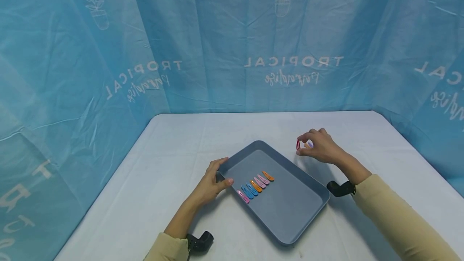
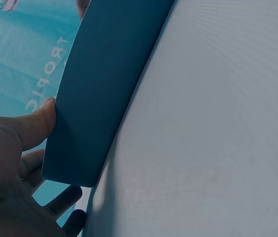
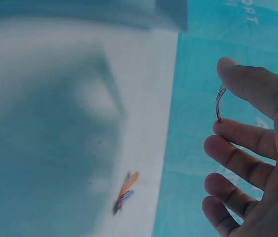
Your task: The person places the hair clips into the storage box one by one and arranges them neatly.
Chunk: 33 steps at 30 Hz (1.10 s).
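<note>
A grey-blue rectangular tray [image 1: 290, 212] lies at an angle on the white table. My left hand [image 1: 211, 183] grips its left corner, the thumb at the rim and the fingers around the outside, as the left wrist view also shows. Inside the tray, a slanting row of several snap hair clips [image 1: 257, 182] in pink, blue and orange runs along the left part. Above the table, beyond the tray's right side, my right hand [image 1: 320, 147] pinches a red hair clip [image 1: 298, 144] between thumb and index finger; its other fingers are spread in the right wrist view.
Beneath the right hand, an orange clip [image 3: 130, 182] and a purple clip [image 3: 126, 197] lie together on the white tablecloth [image 1: 188, 140]. A blue printed curtain [image 1: 217, 31] hangs behind and at both sides of the table. Each wrist wears a black camera strap.
</note>
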{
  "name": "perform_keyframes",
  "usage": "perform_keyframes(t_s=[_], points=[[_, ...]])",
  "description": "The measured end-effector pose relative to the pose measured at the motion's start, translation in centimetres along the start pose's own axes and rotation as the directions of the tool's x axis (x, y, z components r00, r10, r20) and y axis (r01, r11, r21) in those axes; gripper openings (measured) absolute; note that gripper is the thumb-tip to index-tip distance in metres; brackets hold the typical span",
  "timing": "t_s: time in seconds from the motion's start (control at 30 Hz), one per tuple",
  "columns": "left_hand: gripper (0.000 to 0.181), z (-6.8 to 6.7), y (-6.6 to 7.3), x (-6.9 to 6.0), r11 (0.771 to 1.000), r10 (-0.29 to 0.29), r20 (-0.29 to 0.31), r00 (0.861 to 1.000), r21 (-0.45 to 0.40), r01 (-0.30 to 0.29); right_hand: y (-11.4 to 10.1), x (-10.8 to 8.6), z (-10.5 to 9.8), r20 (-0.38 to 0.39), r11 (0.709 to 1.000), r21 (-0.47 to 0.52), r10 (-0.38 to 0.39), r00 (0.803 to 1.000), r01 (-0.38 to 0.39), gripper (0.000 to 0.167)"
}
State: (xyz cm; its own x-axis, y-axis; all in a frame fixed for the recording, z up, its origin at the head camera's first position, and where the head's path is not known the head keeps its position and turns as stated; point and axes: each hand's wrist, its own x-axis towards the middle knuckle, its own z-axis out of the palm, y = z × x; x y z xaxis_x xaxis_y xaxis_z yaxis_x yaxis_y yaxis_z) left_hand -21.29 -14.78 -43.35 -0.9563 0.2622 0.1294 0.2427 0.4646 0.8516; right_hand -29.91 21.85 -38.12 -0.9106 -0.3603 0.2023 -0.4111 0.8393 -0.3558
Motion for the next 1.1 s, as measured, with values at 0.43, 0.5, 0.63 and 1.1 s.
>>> perform_keyframes(t_s=[0.43,0.5,0.63,1.1], points=[[0.07,0.0,0.0,0.0,1.0,0.004,-0.003,1.0,0.004,-0.004,-3.2,-0.2,-0.8,0.0,0.997,0.045,-0.066,0.998,0.066,0.049],[0.07,0.0,0.0,0.0,1.0,0.002,-0.001,1.0,0.004,-0.002,-3.6,-0.2,-0.7,-0.002,0.995,0.049,-0.085,0.996,0.085,0.048],[0.07,0.0,-0.1,0.1,1.0,-0.002,0.001,1.0,0.002,0.002,-4.2,-0.2,-0.4,-0.001,0.991,0.053,-0.12,0.993,0.12,0.048],[0.07,0.1,-0.1,0.1,1.0,-0.007,0.002,1.0,0.004,0.007,-5.8,0.0,0.7,0.074,0.972,0.12,-0.213,0.974,0.203,0.046]])
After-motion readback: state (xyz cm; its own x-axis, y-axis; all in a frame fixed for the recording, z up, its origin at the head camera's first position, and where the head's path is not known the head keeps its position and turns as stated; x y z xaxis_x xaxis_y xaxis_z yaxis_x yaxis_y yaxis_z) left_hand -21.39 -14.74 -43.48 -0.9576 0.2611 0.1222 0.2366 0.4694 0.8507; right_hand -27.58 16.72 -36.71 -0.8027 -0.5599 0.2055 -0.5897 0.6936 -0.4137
